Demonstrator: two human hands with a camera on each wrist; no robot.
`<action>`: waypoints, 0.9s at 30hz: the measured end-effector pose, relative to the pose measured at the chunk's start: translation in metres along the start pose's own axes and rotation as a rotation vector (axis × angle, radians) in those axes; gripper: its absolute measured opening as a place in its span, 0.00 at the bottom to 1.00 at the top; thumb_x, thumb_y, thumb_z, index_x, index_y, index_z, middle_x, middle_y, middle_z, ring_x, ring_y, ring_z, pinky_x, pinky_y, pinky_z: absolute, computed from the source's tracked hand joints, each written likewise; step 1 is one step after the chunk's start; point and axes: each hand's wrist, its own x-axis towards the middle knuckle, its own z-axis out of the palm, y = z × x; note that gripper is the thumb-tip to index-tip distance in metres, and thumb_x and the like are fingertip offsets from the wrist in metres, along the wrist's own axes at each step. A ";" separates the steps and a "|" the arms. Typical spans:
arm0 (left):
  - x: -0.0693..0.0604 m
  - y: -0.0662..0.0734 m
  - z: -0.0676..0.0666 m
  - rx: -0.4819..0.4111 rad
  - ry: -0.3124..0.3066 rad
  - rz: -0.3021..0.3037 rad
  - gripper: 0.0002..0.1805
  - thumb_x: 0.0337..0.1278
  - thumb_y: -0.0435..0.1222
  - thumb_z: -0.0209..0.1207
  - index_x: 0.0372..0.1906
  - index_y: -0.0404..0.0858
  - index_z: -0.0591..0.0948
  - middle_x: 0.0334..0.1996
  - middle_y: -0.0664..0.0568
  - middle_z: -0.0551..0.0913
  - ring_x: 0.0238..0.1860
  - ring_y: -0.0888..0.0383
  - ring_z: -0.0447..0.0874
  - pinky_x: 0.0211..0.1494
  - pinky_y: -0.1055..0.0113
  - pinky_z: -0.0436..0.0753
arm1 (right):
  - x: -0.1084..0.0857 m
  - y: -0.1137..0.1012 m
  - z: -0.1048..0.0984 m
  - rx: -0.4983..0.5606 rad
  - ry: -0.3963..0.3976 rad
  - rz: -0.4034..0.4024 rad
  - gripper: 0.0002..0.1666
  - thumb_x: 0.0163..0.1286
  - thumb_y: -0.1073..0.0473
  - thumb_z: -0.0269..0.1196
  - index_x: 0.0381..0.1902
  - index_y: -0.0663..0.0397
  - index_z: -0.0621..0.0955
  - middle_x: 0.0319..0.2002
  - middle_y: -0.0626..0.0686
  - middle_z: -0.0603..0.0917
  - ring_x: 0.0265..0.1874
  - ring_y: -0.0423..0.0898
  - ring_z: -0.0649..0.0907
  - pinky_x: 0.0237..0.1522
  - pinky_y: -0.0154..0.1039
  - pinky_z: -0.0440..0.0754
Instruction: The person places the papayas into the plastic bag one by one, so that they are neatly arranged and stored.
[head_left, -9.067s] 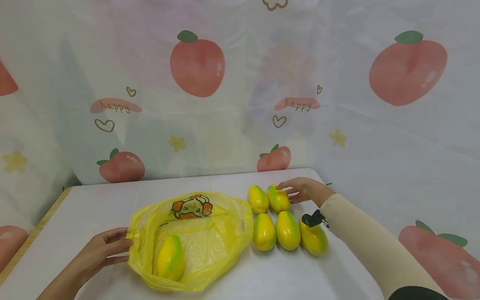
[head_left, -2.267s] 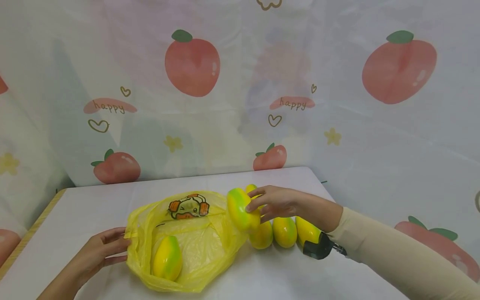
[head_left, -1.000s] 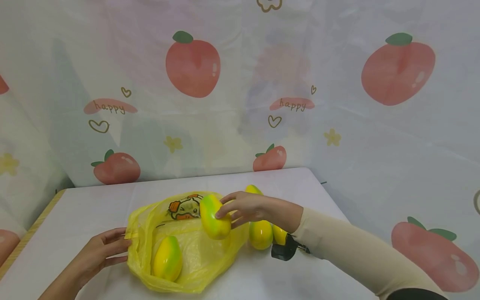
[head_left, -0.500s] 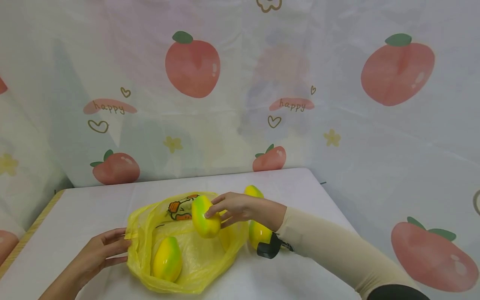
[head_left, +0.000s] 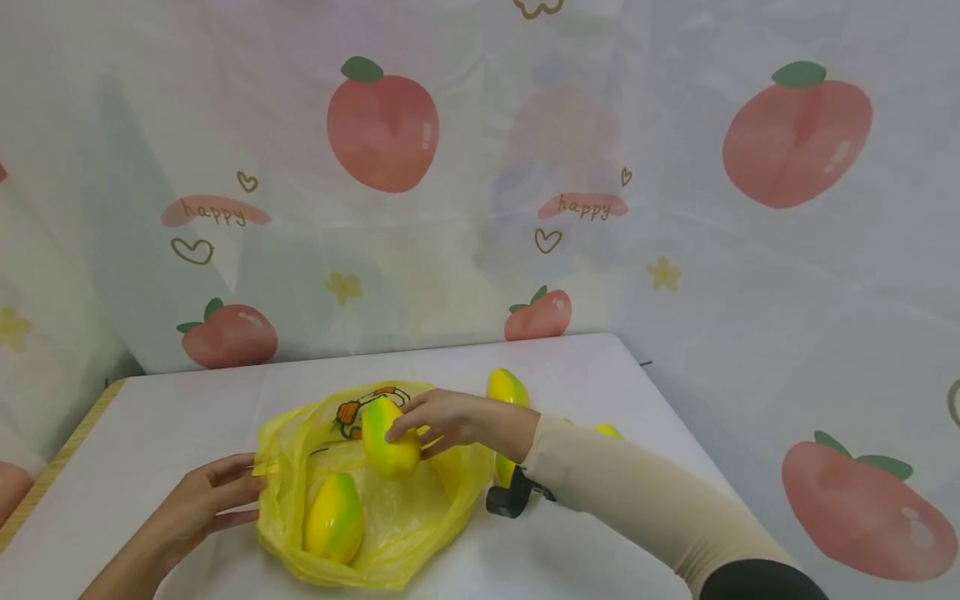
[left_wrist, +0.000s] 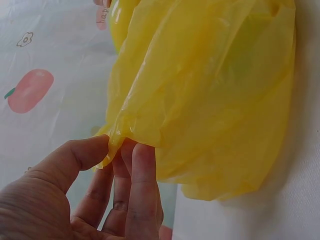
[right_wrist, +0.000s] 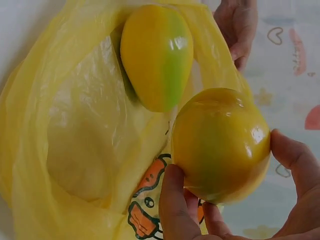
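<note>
A yellow plastic bag (head_left: 420, 525) with a duck print lies open on the table. My left hand (head_left: 213, 496) pinches its left rim between thumb and fingers, plainly seen in the left wrist view on the bag's edge (left_wrist: 117, 135). Inside lies one yellow-green papaya (head_left: 333, 517), also visible in the right wrist view. My right hand (head_left: 446, 417) grips a second papaya (head_left: 386, 442) by its sides, holding it over the bag's opening. In the right wrist view this held papaya (right_wrist: 220, 145) appears end-on, with the thumb on one side and fingers on the other.
Right of the bag, a papaya (head_left: 507, 387) stands at the back of the white table (head_left: 585, 375). Others, such as one papaya (head_left: 504, 471), are partly hidden by my right forearm. A fruit-printed cloth (head_left: 450, 250) hangs behind the table.
My right hand has picked up a papaya from the back of the group and carried it left, over the bag. My left hand stays at the bag's rim.
</note>
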 end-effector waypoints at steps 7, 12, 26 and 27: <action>0.000 0.000 -0.001 -0.013 -0.004 0.001 0.41 0.64 0.43 0.63 0.72 0.27 0.59 0.54 0.54 0.80 0.47 0.60 0.84 0.52 0.56 0.86 | 0.007 -0.001 0.008 -0.001 -0.005 0.002 0.41 0.59 0.58 0.72 0.68 0.62 0.69 0.62 0.60 0.74 0.60 0.63 0.75 0.57 0.55 0.82; 0.000 -0.001 -0.001 -0.005 0.002 -0.002 0.41 0.64 0.43 0.63 0.72 0.27 0.58 0.55 0.53 0.79 0.47 0.60 0.84 0.52 0.56 0.86 | 0.014 0.000 0.013 0.004 0.001 -0.017 0.41 0.59 0.59 0.72 0.68 0.63 0.70 0.65 0.62 0.72 0.62 0.65 0.75 0.56 0.56 0.82; -0.002 0.000 0.000 -0.011 0.014 -0.001 0.42 0.63 0.43 0.63 0.73 0.27 0.58 0.56 0.52 0.79 0.47 0.60 0.85 0.52 0.55 0.86 | 0.033 0.003 0.023 0.006 0.055 -0.021 0.42 0.56 0.59 0.74 0.67 0.59 0.72 0.66 0.64 0.71 0.60 0.62 0.76 0.52 0.52 0.85; -0.002 0.000 0.000 -0.011 0.014 0.000 0.42 0.64 0.43 0.63 0.73 0.27 0.58 0.57 0.52 0.79 0.47 0.60 0.85 0.52 0.55 0.86 | 0.035 0.003 0.024 0.008 0.056 -0.022 0.42 0.56 0.59 0.74 0.67 0.59 0.72 0.66 0.64 0.71 0.60 0.62 0.76 0.53 0.52 0.85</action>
